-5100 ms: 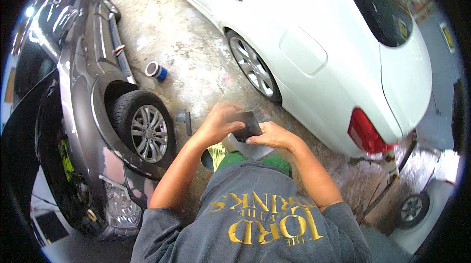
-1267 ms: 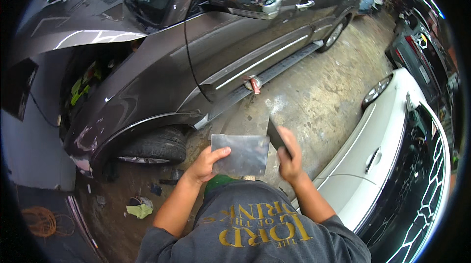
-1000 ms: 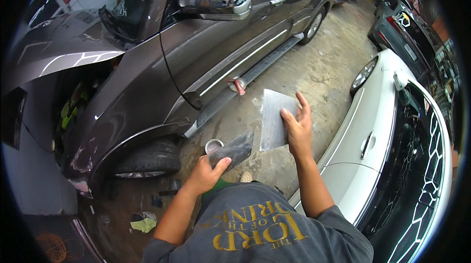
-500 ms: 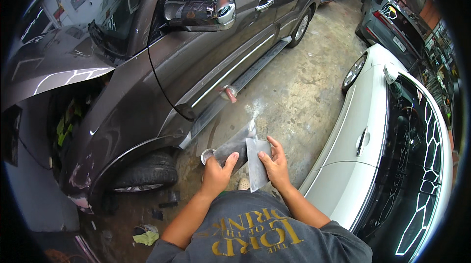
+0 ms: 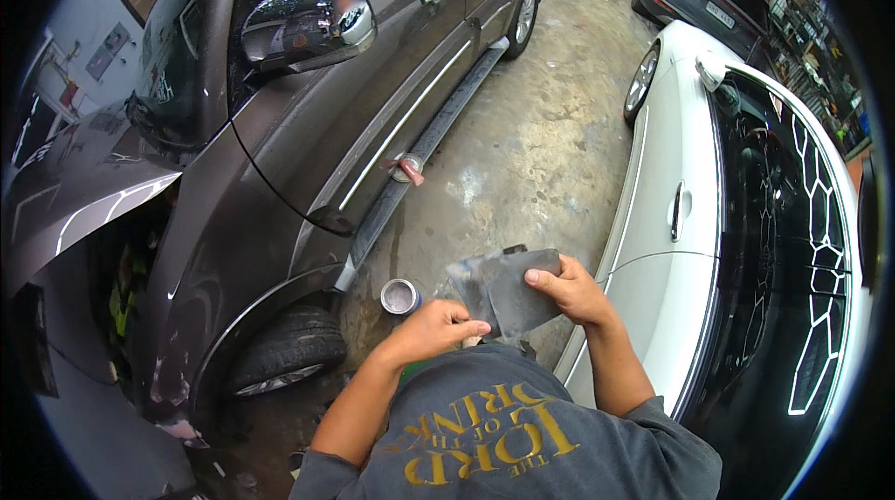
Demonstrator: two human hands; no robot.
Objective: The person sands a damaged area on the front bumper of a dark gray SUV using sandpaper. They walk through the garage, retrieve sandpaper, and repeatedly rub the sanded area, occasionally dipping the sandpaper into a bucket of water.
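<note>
Two dark grey, flat, thin rectangular pieces overlap in front of my body; their exact kind cannot be told. My right hand [image 5: 571,291] is closed on the larger grey rectangular piece [image 5: 524,300], with the thumb flat on its face. At the lower edge, my left hand [image 5: 434,328] pinches the other grey piece [image 5: 474,293], which has a paler, smeared far end. Part of that piece is hidden behind the larger one. Just beyond my left hand stands a round open can [image 5: 400,297] with greyish contents.
On the left stands a dark brown car [image 5: 308,127] with a front wheel [image 5: 284,351] turned outward. Its side step [image 5: 438,127] carries a round lid with a reddish piece [image 5: 410,170]. A white car [image 5: 653,248] is close on my right. Stained concrete floor [image 5: 550,127] runs between them.
My right hand has turned its piece so the dark face shows, moving slightly right and up. My left hand has shifted its grip to the pieces' lower edge. The view has shifted too.
</note>
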